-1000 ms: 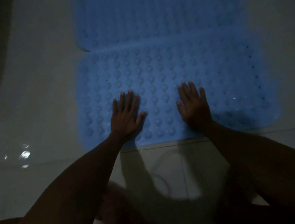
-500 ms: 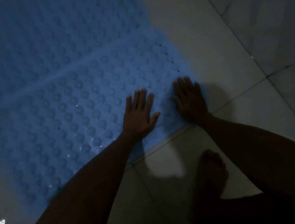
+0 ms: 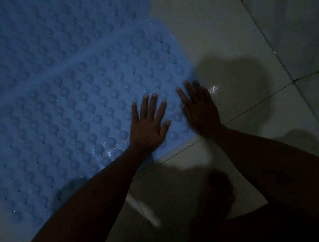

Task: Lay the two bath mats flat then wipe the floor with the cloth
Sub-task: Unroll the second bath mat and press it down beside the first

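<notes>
here, in dim light, two blue rubber bath mats covered in rows of round bumps lie spread on the pale tiled floor (image 3: 223,29). the nearer bath mat (image 3: 68,117) fills the middle and left of the view, and its near right corner sits just beside a dark grout line. the farther bath mat (image 3: 29,32) lies beyond it toward the top left, and the two meet along a long seam that runs slantwise up to the right; whether they overlap there or only touch cannot be told.

the person's left hand (image 3: 148,125) lies palm down on the nearer mat close to its near edge, its fingers (image 3: 153,103) straight and spread, the thumb out to the right, gripping nothing. the right hand (image 3: 201,113) lies palm down just beside it at the mat's right corner, its fingers (image 3: 188,94) straight and close together, also released; part of this hand sits on the mat and its outer side seems to reach past the edge onto the tile. the two hands are near each other but apart, with bumps of the mat showing between them.

both bare forearms run down to the bottom of the view. a bare foot (image 3: 221,192) stands on the tile between them, deep in shadow. a small wet glint (image 3: 213,88) shines on the floor just right of the right hand, and soft shadows fall across the tiles there. no cloth can be made out in the dark view.
</notes>
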